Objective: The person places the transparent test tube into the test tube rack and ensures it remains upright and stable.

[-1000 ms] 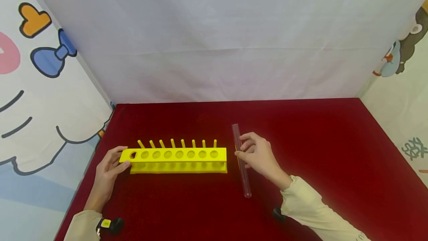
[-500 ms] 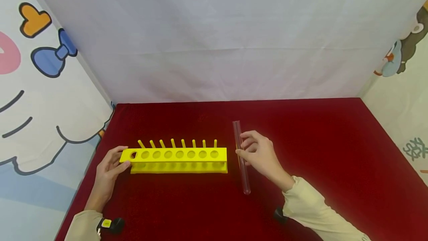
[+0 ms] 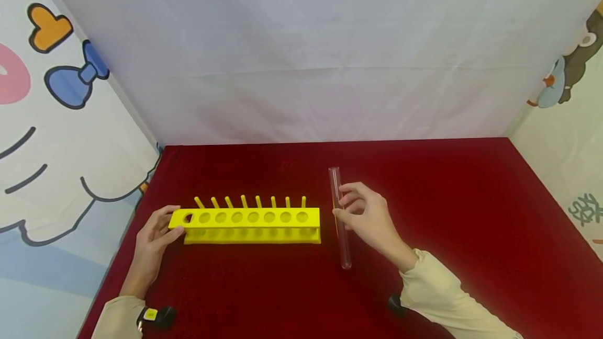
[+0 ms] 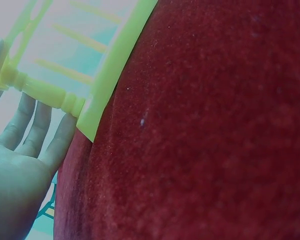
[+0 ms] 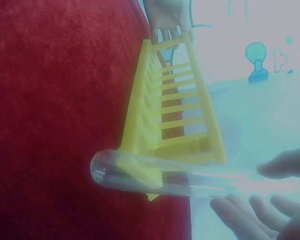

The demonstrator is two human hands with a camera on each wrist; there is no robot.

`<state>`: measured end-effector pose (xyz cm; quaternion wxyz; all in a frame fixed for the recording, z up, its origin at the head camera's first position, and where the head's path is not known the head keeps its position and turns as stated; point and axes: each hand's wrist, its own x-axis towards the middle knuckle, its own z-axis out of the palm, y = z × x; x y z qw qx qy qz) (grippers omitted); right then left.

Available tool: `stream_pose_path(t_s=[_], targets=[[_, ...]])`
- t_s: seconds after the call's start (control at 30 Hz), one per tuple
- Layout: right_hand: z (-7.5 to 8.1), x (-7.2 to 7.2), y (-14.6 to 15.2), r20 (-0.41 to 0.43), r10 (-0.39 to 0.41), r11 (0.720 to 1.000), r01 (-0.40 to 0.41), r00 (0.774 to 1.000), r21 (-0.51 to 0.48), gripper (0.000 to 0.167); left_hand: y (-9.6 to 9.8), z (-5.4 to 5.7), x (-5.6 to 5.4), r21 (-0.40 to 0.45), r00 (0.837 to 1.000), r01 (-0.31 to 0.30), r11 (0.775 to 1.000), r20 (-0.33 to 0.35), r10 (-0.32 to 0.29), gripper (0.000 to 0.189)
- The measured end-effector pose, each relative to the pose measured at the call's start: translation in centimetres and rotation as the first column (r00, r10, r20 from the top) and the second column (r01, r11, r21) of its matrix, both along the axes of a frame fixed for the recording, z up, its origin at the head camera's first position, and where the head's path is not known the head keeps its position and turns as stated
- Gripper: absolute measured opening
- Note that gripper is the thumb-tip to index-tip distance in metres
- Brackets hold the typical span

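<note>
A yellow test tube rack (image 3: 245, 217) stands on the red cloth, with a row of round holes along its top and pegs rising behind. My left hand (image 3: 149, 247) holds its left end, thumb on the near side of the top plate; in the left wrist view the fingers (image 4: 37, 130) lie against the end post. To the right of the rack, my right hand (image 3: 369, 221) pinches a clear glass test tube (image 3: 345, 252) between thumb and fingertips. The tube is nearly upright, rounded end down, apart from the rack in the head view. In the right wrist view the tube (image 5: 175, 175) crosses before the rack's near end.
The red cloth (image 3: 452, 198) covers the table all round the rack. A white sheet (image 3: 330, 67) hangs behind the table, and printed cartoon sheets (image 3: 70, 171) close off both sides.
The right hand has shifted slightly to the right, and the test tube has risen a little in the head view. Left hand and rack stay in place.
</note>
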<state>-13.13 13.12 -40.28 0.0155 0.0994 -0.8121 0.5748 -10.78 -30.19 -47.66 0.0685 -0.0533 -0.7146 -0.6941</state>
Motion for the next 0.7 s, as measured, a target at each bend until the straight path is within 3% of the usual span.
stream_pose_path(t_s=[0.5,0.7], targets=[[0.7,0.7,-0.3,-0.074,0.016,1.0,-0.015,0.997,0.02,0.037,-0.1,0.0,0.2,0.019,1.0,0.013,1.0,-0.001,-0.013,0.04],[3.2,1.6,-0.7,-0.137,0.024,0.999,-0.021,0.99,0.026,0.035,-0.1,-0.1,0.1,0.013,0.999,0.029,0.999,-0.017,-0.029,0.039]])
